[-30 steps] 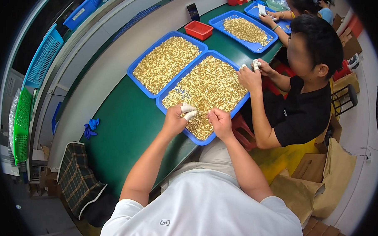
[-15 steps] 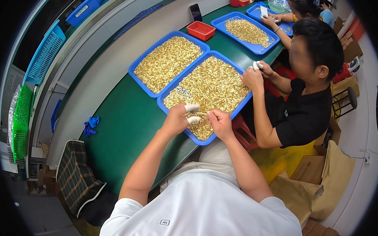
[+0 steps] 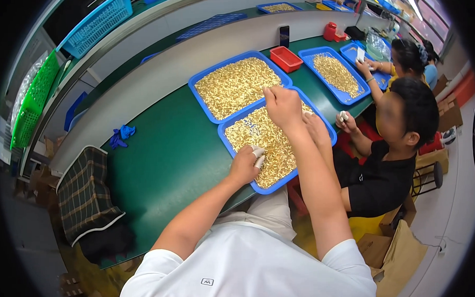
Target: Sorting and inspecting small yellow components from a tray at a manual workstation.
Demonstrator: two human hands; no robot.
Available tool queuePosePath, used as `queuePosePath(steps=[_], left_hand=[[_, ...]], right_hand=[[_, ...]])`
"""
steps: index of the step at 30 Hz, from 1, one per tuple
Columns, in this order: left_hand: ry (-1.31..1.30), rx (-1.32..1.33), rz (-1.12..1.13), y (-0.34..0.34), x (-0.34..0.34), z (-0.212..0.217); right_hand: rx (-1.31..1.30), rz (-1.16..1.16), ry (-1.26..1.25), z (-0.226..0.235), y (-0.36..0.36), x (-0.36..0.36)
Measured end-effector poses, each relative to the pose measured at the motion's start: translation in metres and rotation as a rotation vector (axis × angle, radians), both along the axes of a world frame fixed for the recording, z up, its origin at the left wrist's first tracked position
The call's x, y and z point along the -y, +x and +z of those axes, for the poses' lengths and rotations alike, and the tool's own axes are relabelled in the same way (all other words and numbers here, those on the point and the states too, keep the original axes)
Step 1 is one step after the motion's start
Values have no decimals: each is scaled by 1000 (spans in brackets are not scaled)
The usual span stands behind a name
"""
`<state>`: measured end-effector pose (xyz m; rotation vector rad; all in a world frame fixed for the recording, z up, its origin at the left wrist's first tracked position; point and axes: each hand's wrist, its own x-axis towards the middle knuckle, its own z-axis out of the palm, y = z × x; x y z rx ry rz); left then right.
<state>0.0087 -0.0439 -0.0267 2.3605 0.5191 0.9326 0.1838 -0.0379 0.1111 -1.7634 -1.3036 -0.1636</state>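
Observation:
Two blue trays hold small gold-coloured metal pieces: a near tray (image 3: 267, 189) and a far tray (image 3: 204, 109), their rims meeting. My left hand (image 3: 244, 166), with white covers on thumb and finger, is low over the near tray's front left part. Its fingers are bent together at the pieces (image 3: 277, 155); what is between them is too small to make out. Raised above where the trays meet, my right hand (image 3: 284, 107) is closed with thumb and finger pinched, and any contents are hidden. Beyond my right forearm, a co-worker's hand (image 3: 316, 129) reaches over the near tray.
On the green table (image 3: 155, 177) are a red tray (image 3: 285, 59), another blue tray of pieces (image 3: 345, 96), a phone (image 3: 284, 36) and blue gloves (image 3: 122, 136). A co-worker in black (image 3: 380, 188) sits close on my right. A checked cloth (image 3: 87, 193) hangs at left.
My right hand has left my left hand and risen forward over the trays' meeting rims. My left hand stays over the near tray. The co-worker's hand has come into that tray. The view has shifted.

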Motion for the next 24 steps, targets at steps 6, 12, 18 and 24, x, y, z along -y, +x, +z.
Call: queuePosePath(steps=[6, 12, 18, 24], left_hand=[[-12, 13, 26, -2, 2, -7], [14, 41, 16, -2, -3, -8], [-231, -55, -116, -13, -10, 17], [-789, 294, -1018, -75, 38, 123]], right_hand=[[110, -91, -311, 33, 3, -56], [-135, 85, -79, 17, 17, -49], [-647, 154, 7, -52, -4, 23], [-884, 112, 65, -137, -38, 110]])
